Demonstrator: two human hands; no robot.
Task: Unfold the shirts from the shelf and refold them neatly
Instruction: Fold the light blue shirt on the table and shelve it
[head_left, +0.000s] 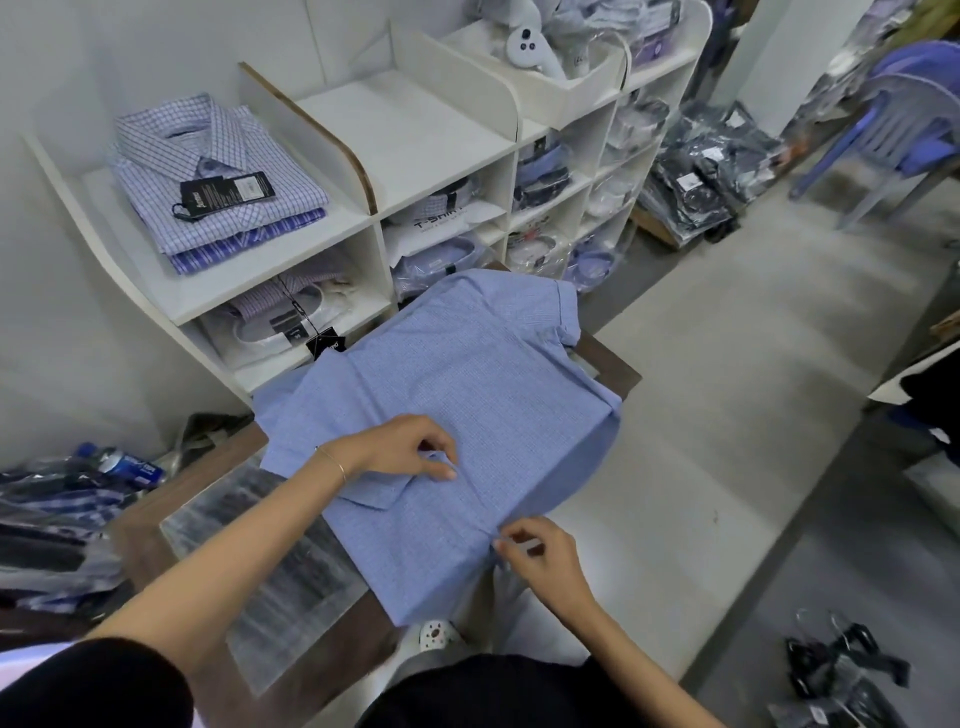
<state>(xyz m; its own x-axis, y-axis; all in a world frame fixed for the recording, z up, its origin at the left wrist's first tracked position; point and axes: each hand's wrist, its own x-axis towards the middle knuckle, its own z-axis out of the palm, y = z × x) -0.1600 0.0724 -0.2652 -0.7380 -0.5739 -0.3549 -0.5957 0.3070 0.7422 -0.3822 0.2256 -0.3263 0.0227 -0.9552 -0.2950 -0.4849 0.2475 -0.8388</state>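
1. A light blue shirt (457, 395) lies spread face down on the brown tabletop (613, 364), covering most of it and hanging over the right edge.
2. The left hand (405, 447) pinches a small fold of the shirt's cloth between thumb and fingers (447, 470), near the middle of the shirt.
3. The right hand (540, 556) pinches the shirt's hem at the tabletop's near right edge, fingers curled.
4. Two folded checked shirts (218, 176) are stacked on the top of the white shelf (415, 130) behind the tabletop's far edge.
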